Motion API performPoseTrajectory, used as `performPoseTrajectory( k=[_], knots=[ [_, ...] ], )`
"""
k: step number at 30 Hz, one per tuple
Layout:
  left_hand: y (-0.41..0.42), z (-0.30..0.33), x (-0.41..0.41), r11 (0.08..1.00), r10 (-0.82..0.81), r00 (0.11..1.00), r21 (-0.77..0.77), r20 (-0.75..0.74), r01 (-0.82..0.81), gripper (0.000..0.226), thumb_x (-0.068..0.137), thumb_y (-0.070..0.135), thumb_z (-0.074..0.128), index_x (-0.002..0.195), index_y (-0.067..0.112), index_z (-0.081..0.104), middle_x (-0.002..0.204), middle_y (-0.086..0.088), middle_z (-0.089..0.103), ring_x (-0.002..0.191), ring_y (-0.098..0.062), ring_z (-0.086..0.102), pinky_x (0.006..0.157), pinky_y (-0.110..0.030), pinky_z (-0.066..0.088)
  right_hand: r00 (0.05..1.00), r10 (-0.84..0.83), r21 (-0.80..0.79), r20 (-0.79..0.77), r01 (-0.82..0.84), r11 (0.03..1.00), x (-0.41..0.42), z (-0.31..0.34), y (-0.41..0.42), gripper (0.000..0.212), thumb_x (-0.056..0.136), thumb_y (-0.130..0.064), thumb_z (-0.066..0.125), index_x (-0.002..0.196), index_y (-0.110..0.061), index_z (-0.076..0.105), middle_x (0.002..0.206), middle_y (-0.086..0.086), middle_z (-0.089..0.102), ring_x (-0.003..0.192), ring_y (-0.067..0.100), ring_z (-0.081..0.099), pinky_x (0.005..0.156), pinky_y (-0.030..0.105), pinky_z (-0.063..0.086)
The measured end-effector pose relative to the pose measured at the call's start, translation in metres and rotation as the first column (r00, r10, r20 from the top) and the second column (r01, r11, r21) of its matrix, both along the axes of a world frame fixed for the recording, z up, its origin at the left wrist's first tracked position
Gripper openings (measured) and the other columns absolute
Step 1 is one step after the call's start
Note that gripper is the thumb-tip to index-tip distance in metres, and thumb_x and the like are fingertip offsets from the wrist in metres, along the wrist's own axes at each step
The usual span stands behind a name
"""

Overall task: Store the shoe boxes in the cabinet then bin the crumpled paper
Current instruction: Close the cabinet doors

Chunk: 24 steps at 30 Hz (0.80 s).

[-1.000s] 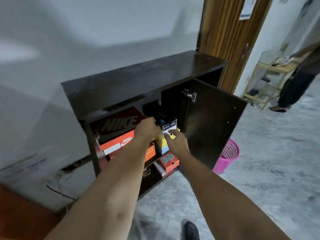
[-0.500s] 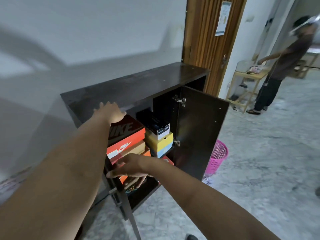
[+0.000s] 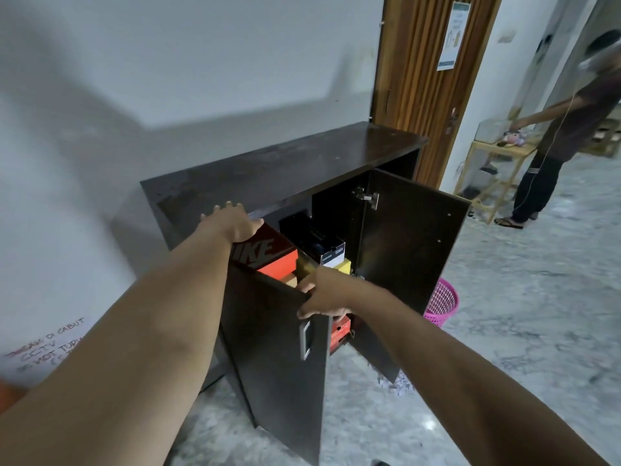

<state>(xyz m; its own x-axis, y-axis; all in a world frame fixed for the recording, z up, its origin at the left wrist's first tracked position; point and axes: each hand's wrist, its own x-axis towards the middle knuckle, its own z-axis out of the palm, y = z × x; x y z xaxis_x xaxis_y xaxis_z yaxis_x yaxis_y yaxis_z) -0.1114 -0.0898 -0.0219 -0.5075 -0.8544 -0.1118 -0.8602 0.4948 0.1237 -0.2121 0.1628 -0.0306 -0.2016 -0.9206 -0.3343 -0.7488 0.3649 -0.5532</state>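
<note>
Both arms are reaching forward, nearly straight. The left hand [image 3: 232, 222] is lying flat, fingers spread, on the front edge of the cabinet [image 3: 285, 166] top, just above the red-orange Nike box [image 3: 265, 253]. The right hand [image 3: 324, 294] is gripping the upper corner of the left door [image 3: 275, 348], fingers curled over its edge. Behind that hand, shoe boxes [image 3: 322, 245] are sitting stacked inside. Crumpled paper [image 3: 401, 386] is lying on the floor below the right forearm, and a pink basket [image 3: 442, 302] is standing beyond it.

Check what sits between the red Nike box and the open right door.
Head view: a black shoe box with a white end label, stacked on a yellow box, sits between the red Nike box and the right door.
</note>
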Motion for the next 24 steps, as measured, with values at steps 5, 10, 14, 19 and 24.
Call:
performPoseTrajectory(
  k=[5,10,14,19,24],
  knots=[
    [-0.001,-0.002,-0.002,1.000,0.016,1.000,-0.017,0.019,-0.016,0.082,0.100,0.067,0.031,0.162,0.015,0.015,0.171,-0.009,0.008,0.157,-0.036,0.009,0.125,-0.060,0.010,0.886,-0.418,-0.260,-0.199,0.364,0.895,-0.053,-0.034,-0.016,0.080,0.061,-0.058,0.089,0.124,-0.025,0.052,0.115,-0.003,0.059,0.100,0.020,0.064,0.085,0.045,0.059],
    [0.000,-0.001,-0.005,0.999,0.034,0.999,-0.005,0.015,-0.034,0.080,0.101,0.065,0.025,0.162,0.015,0.013,0.171,-0.009,0.006,0.157,-0.037,0.007,0.125,-0.060,0.009,0.747,-0.654,-0.344,0.118,0.648,0.679,-0.080,-0.061,-0.050,0.077,0.061,-0.060,0.090,0.110,-0.022,0.045,0.094,-0.003,0.063,0.083,0.018,0.067,0.065,0.037,0.057],
    [-0.004,-0.003,-0.011,0.999,0.037,0.999,-0.024,-0.004,-0.037,0.077,0.102,0.065,0.021,0.162,0.017,0.017,0.171,-0.009,0.010,0.157,-0.038,0.009,0.124,-0.063,0.010,0.690,-0.659,-0.287,0.299,0.724,0.627,-0.093,-0.075,-0.085,0.081,0.062,-0.062,0.088,0.118,-0.017,0.052,0.106,0.001,0.065,0.096,0.023,0.068,0.078,0.041,0.058],
    [-0.017,-0.012,-0.025,0.995,-0.027,1.000,-0.092,-0.007,0.026,0.060,0.107,0.049,0.016,0.162,0.026,0.015,0.172,-0.003,0.007,0.158,-0.034,0.006,0.123,-0.065,0.007,0.691,-0.580,-0.304,0.430,0.716,0.628,-0.101,-0.089,-0.124,0.080,0.077,-0.055,0.081,0.137,-0.015,0.045,0.116,0.001,0.064,0.107,0.027,0.065,0.090,0.043,0.055],
    [-0.032,-0.016,-0.051,0.993,-0.017,0.999,-0.121,-0.035,0.012,0.056,0.108,0.044,0.017,0.162,0.028,0.019,0.171,0.001,0.012,0.158,-0.032,0.009,0.123,-0.064,0.008,0.699,-0.523,-0.269,0.487,0.690,0.672,-0.110,-0.088,-0.170,0.062,0.090,-0.048,0.072,0.135,-0.011,0.052,0.125,0.013,0.066,0.114,0.032,0.064,0.085,0.036,0.050]
  ],
)
